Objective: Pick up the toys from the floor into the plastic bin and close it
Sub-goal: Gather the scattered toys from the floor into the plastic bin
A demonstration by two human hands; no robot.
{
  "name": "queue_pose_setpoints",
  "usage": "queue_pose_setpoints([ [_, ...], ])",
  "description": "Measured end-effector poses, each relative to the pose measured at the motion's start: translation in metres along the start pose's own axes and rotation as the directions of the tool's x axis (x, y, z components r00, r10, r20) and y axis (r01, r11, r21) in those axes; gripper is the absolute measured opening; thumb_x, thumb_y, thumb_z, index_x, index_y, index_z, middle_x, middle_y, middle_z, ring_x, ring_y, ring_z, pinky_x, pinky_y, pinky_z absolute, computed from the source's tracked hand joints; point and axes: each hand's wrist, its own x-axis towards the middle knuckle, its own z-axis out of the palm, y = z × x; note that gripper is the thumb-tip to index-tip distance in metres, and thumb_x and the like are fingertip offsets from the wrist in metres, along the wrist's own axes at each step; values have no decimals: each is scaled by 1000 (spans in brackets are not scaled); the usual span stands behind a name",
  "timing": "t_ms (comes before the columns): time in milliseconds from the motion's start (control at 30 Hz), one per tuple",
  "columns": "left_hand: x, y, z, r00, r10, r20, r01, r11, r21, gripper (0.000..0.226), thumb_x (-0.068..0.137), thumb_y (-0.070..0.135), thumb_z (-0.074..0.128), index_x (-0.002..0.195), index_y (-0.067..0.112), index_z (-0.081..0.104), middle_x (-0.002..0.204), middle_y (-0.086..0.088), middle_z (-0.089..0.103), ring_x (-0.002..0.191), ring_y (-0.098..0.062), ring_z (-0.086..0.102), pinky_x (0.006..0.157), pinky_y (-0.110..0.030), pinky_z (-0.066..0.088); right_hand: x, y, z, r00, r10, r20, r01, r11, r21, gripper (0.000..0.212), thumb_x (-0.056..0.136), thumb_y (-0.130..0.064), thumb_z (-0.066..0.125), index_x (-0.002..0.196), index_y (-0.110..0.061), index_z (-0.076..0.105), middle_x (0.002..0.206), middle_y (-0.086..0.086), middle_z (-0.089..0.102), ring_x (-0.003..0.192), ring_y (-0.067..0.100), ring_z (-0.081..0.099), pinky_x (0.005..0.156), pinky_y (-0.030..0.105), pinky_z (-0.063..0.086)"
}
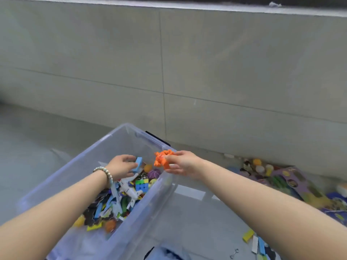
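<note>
bin [112, 145] part-filled, lid off | left hand [122, 166] fingers curled on blue block [138, 164] | right hand [183, 164] pinching orange toy [162, 159] over rim | many toys [272, 177] left on floor [28, 147]

Orange toy [161, 160], light-blue block [138, 163], multicoloured cube [141, 184] (seemingly green, yellow, blue), bluish bin [116, 145].

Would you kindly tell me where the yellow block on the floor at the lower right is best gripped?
Pinch the yellow block across its two long sides near the middle, coming from above: it lies flat on the floor, long and narrow, with a white block close beside it.
</note>
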Motion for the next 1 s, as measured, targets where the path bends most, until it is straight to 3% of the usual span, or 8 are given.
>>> queue_pose_setpoints([
  [133,-13,-7,-14,996,11,-87,-12,1000,-7,51,88,16,63,136,13,45,131,-10,54,105,-23,58,85,-35,51,0,5,8,996,45,-80,-46,999,-2,44,89,-7,60,131,-3,45,116,12,58,95,25,63,86,32,53],
  [233,-18,12,-4,996,84,-41,-86,995,-51,52,86,17,65,134,15,45,128,-5,56,102,-18,58,75,-27,51,-12,-1,-23,993,28,-112,-38,995,-93,36,89,-7,61,124,-5,51,122,10,57,99,25,62,86,33,51],
  [367,-18,56,42,970,232,70,-227,971,-78,56,82,15,70,132,16,45,127,-6,57,109,-17,56,90,-31,47,-35,-4,-99,980,20,-196,-44,991,-123,33,86,-9,65,118,-9,55,122,7,59,104,24,61,79,30,52],
  [433,-15,79,79,938,312,151,-306,950,-58,53,81,13,71,129,15,49,124,-7,58,106,-15,56,86,-27,46,-47,3,-143,963,19,-270,-51,992,-113,35,85,-9,67,118,-9,56,120,8,61,105,24,61,80,30,51],
  [633,29,101,206,854,276,441,-395,895,205,55,79,27,73,128,15,51,124,-3,59,113,-16,57,93,-29,47,-57,61,-255,916,66,-395,-160,964,-210,49,82,-18,71,126,-10,52,118,9,62,107,21,59,86,30,48],
  [800,81,81,288,857,225,464,-437,795,421,66,83,31,68,139,14,38,140,-8,45,123,-23,49,98,-27,39,-22,118,-307,874,36,-485,-194,941,-278,53,81,-24,73,127,-7,55,124,7,59,110,20,58,85,29,51],
  [933,129,60,331,837,262,480,-507,701,502,86,78,34,72,147,19,23,150,-6,27,137,-24,30,108,-30,29,22,148,-318,890,26,-455,-170,946,-278,44,84,-16,69,124,-3,56,120,10,60,100,17,58,77,21,51],
  [1000,153,52,349,833,280,476,-523,678,517,93,75,38,74,148,22,19,152,-4,22,139,-24,24,112,-33,25,46,162,-321,895,22,-445,-161,947,-277,46,84,-14,68,126,-2,54,125,11,59,110,19,57,89,25,47],
])
